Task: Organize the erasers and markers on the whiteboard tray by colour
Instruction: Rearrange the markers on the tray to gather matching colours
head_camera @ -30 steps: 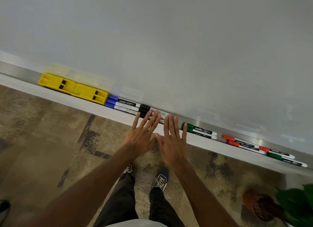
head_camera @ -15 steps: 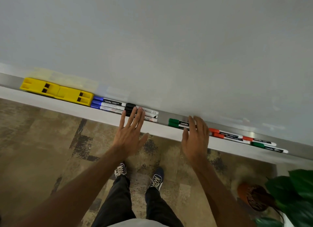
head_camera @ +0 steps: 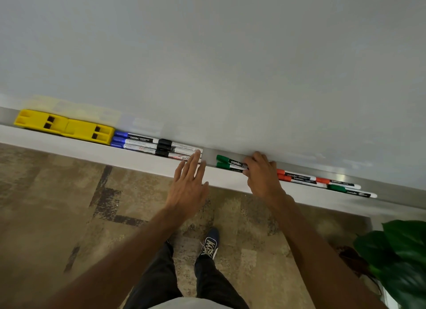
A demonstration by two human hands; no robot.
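Fingers of the right hand curl down over the white barrels of two green markers lying side by side in the tray, pinching them against the ledge; whether the grip fully closes cannot be told from above. Green caps jut out just left of those fingertips, and two red markers begin just beside the knuckles on the other side. Farther right along the tray lie a third red marker and, nearer the front lip, a lone green marker.

Fingers of the left hand are spread flat and released, holding nothing, their tips touching the white ends of the black markers. Left of those tips, three blue markers lie end to end with the black ones, and beyond them two yellow erasers sit touching each other at the tray's far left.

Between the two hands a short stretch of tray shows bare, from the black markers' ends to the green caps. Past the lone green marker, the metal runs bare to the picture's edge. Behind everything, the whiteboard rises straight from the tray's back edge; the white front lip runs below the fingers, over patterned floor. A leafy plant stands below the right forearm.
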